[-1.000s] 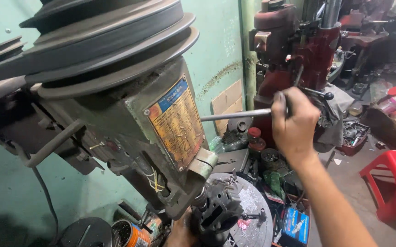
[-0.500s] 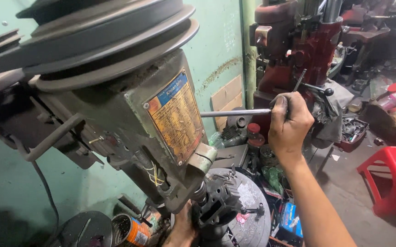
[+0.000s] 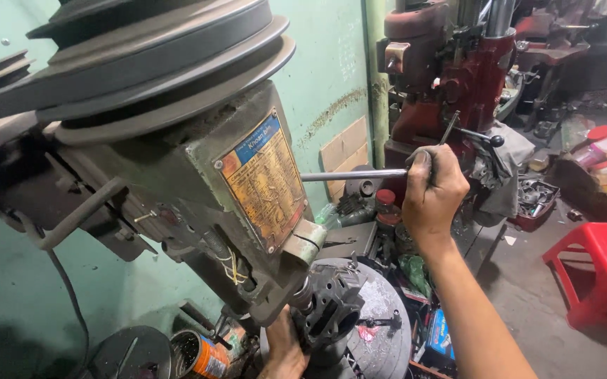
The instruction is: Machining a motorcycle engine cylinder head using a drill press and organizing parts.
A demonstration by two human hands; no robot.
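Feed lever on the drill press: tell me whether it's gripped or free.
Gripped. The right hand is closed around the outer end of the feed lever, fingers wrapped over the rod, which sticks out roughly level.

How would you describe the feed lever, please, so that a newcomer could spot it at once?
Start at the big grey-green drill press with stepped pulleys on top. From its right side, beside the orange and blue plate, a thin bare steel rod, the feed lever, juts out level. The right hand grips its far end; unlike the black-knobbed lever behind, it is plain and shiny.

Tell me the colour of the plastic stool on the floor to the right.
The plastic stool is bright red, seen in the head view, at the right edge.
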